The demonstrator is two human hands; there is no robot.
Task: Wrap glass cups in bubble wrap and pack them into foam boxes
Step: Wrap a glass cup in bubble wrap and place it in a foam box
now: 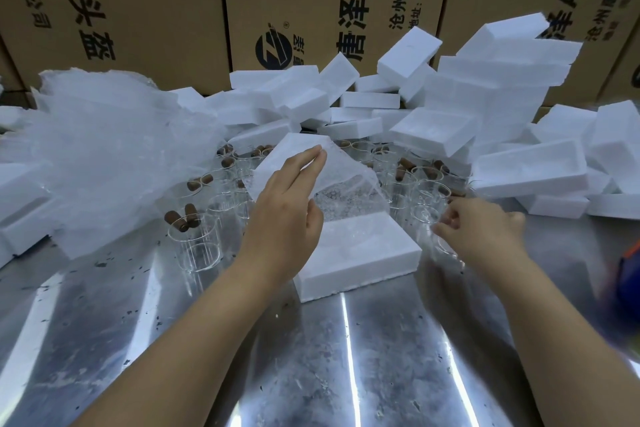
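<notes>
Precariously pinching a glass cup [437, 243] in the right hand [485, 229]; left hand [284, 208] straight-fingered on bubble wrap [346, 184]; liable to slip and crack.

Shiny metal, matt foam, clear glass

The table [346, 357] is glossy scuffed steel; foam boxes [356, 253] look matt and grainy; cups [194, 239] are clear glass; cartons [138, 10] are brown cardboard.
</notes>
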